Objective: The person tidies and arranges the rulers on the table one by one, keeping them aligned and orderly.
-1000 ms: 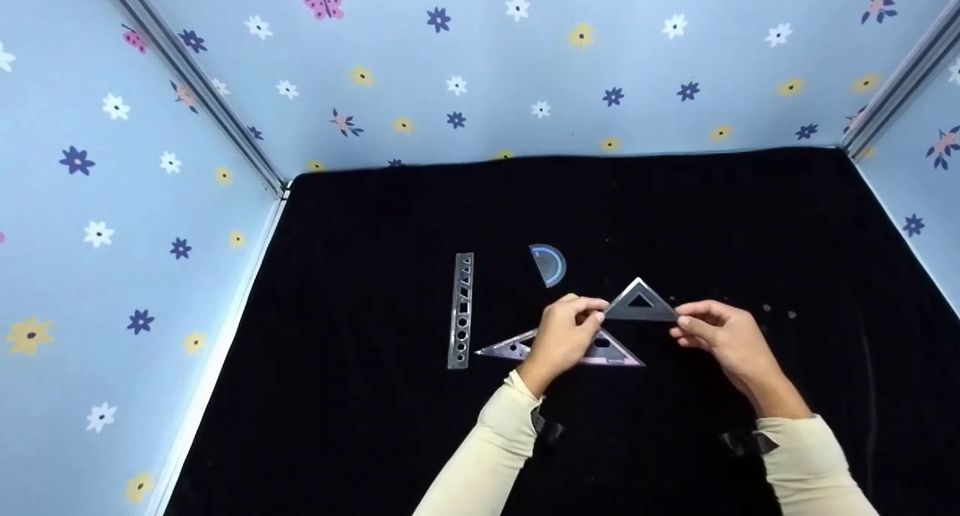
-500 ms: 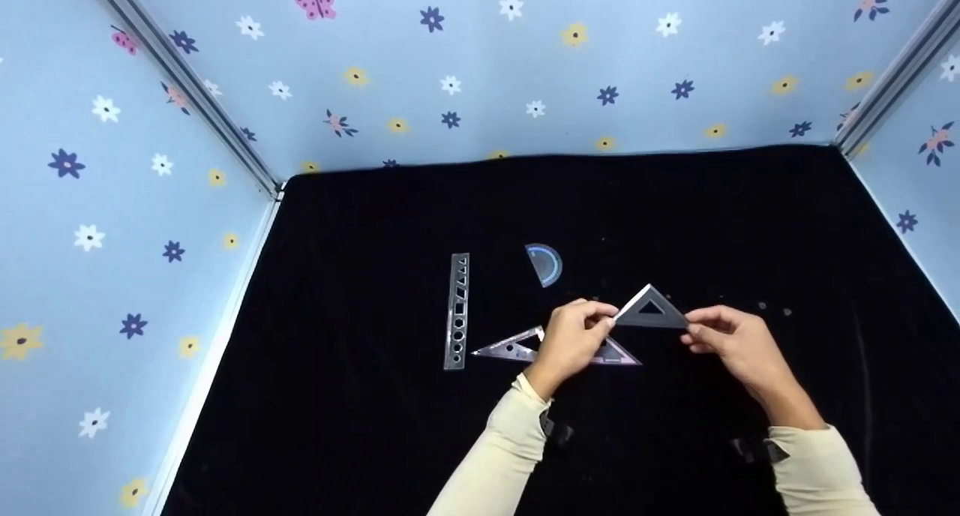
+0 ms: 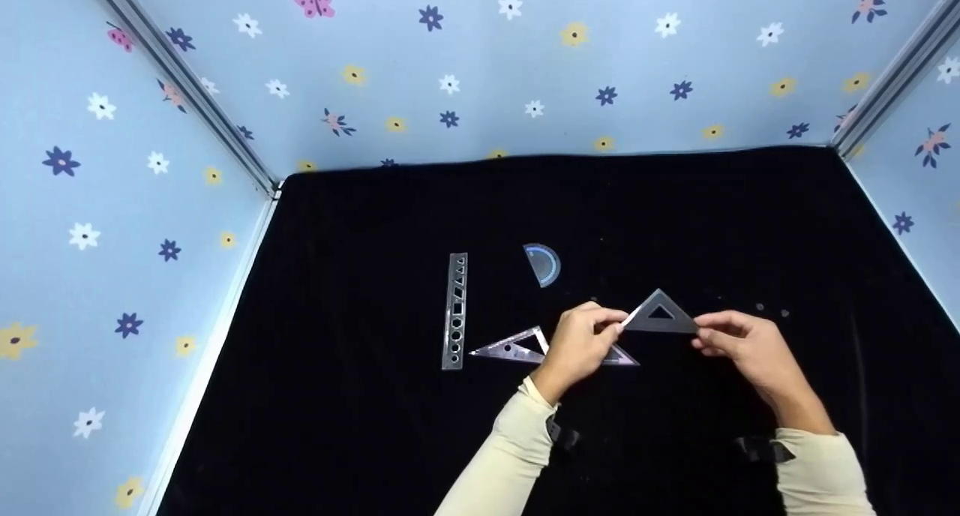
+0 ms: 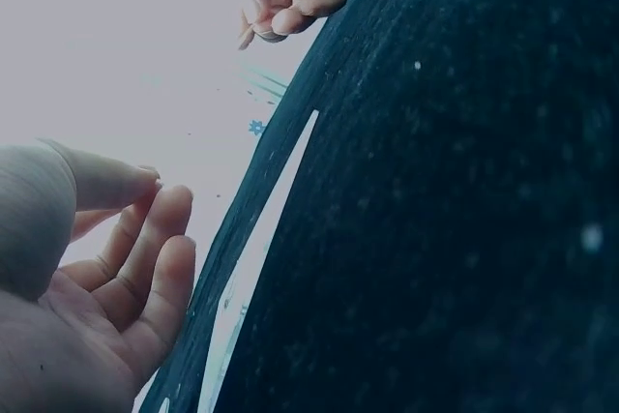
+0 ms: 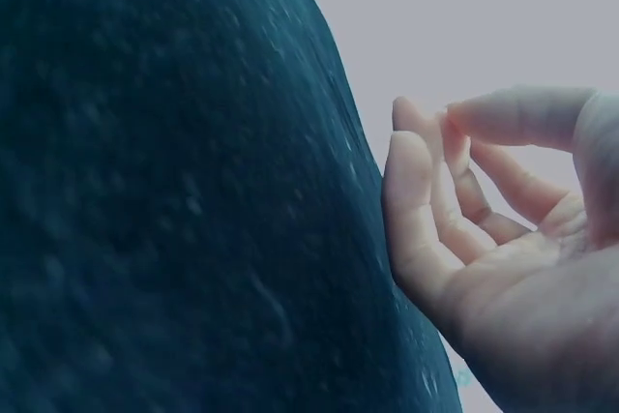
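A small clear set square (image 3: 660, 325) with a triangular cut-out is held up between both hands in the head view. My left hand (image 3: 581, 343) pinches its left corner between thumb and fingers. At its right corner, my right hand (image 3: 757, 351) does the same. Below the left hand lies a larger set square (image 3: 510, 355) with a pinkish edge, partly covered by that hand. In the left wrist view it shows as a pale strip (image 4: 256, 249). Both wrist views show thumb and fingertips together, but the small set square is hard to make out there.
A clear stencil ruler (image 3: 448, 328) with cut-out shapes lies left of the larger set square. A small protractor (image 3: 541, 265) with a blue arc lies farther back. Black cloth (image 3: 360, 276) covers the table. Flowered blue panels (image 3: 480, 66) stand around it.
Both hands have moved slightly right and toward the body, carrying the small set square. More of the larger set square's left part shows now. The view has shifted a little.
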Motion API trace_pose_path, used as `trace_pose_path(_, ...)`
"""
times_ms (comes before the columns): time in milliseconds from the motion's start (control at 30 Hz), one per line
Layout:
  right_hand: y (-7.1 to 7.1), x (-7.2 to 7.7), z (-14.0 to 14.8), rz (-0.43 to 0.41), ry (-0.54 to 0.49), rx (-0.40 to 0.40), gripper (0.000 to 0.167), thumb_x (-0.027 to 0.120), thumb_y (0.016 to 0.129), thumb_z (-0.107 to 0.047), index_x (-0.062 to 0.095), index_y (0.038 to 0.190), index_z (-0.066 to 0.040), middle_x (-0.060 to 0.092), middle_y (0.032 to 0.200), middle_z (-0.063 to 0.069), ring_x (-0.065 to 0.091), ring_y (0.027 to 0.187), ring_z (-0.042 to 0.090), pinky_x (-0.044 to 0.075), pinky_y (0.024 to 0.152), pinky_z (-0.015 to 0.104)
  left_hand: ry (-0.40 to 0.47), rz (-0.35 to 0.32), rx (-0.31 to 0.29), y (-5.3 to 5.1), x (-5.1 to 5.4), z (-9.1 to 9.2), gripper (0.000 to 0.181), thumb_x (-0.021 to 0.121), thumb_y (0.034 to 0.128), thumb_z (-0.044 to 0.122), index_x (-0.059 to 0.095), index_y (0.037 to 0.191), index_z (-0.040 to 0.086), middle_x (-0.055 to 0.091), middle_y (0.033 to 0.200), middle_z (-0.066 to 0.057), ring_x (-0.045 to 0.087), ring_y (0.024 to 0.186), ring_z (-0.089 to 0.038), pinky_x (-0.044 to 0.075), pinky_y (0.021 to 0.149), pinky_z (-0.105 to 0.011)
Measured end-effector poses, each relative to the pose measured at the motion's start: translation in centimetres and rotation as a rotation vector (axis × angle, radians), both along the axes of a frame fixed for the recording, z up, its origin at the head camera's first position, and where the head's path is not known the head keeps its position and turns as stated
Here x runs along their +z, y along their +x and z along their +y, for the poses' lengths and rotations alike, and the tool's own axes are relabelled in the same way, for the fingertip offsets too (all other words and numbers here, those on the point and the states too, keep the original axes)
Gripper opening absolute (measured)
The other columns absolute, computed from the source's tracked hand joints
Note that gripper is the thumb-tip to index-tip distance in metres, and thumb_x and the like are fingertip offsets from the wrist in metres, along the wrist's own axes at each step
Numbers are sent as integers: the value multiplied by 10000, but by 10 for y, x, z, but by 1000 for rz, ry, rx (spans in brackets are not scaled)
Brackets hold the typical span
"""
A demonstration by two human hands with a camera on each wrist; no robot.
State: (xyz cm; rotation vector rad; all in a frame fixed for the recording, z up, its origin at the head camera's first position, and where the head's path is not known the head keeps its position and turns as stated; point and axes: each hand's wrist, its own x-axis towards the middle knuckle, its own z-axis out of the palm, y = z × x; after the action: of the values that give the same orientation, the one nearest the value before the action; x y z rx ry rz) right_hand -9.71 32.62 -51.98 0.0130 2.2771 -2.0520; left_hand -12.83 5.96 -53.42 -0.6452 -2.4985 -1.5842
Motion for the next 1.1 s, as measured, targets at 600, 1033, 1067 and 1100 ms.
trace_pose_path(600, 13, -8, 26, -10, 222, 49, 256, 711, 913, -30, 664, 1096, 142, 726, 814, 133, 674, 685, 131, 551, 604, 263, -51, 21, -60, 11, -8, 14, 128, 725, 863, 16, 722, 968, 89, 707, 846, 60, 601, 730, 56, 484, 693, -86)
trace_pose_path(1033, 9, 0, 26, 29, 329, 54, 207, 739, 895, -54, 714, 1053, 77, 711, 775, 111, 642, 658, 124, 529, 569, 258, -90, -14, -92, 11, -6, 14, 103, 725, 868, 25, 657, 876, 102, 701, 844, 59, 578, 692, 87, 481, 660, -74)
trace_pose_path(1067, 9, 0, 25, 40, 332, 52, 197, 740, 892, -47, 719, 1046, 74, 714, 781, 118, 652, 667, 122, 536, 576, 257, -92, -17, -95, 11, -6, 14, 99, 726, 869, 27, 661, 880, 101, 702, 843, 59, 576, 688, 88, 480, 659, -74)
trace_pose_path(1100, 8, 1, 25, 50, 338, 53, 186, 739, 891, -39, 722, 1040, 71, 716, 785, 122, 659, 674, 120, 539, 579, 256, -97, -16, -99, 11, -6, 14, 96, 727, 869, 30, 665, 883, 102, 701, 842, 63, 572, 686, 88, 479, 660, -72)
